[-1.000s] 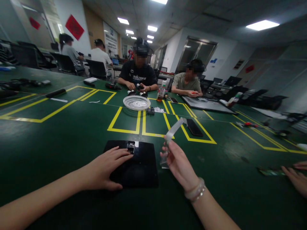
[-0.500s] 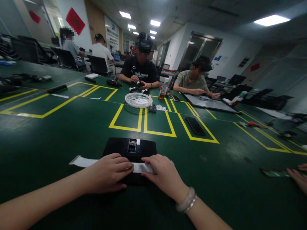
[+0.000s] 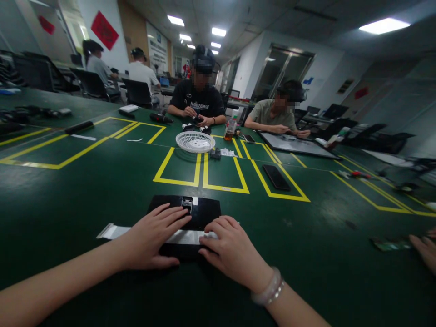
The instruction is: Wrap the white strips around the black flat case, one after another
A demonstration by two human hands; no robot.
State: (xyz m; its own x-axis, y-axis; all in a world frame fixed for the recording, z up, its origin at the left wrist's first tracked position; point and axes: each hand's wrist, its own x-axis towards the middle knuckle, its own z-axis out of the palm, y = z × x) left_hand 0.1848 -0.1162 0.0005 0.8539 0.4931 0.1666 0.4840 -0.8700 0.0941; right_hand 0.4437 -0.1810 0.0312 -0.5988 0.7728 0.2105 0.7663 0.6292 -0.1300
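Resting over the left side of the black panel (image 3: 208, 209), the left hand (image 3: 155, 238) had its fingers outstretched and slightly parted, thumb well out, gripping nothing; the right hand (image 3: 235, 252) was curled, its fingertips gathered on the pale ribbon (image 3: 185, 236), though whether they pinched it could not be told. The ribbon lay across the panel, its left end past the panel's left edge above the green bench (image 3: 289, 272); its right end was hidden. The step looked like laying the ribbon straight; the next move seemed to call for light, even pressure; both forearms slanted inward.
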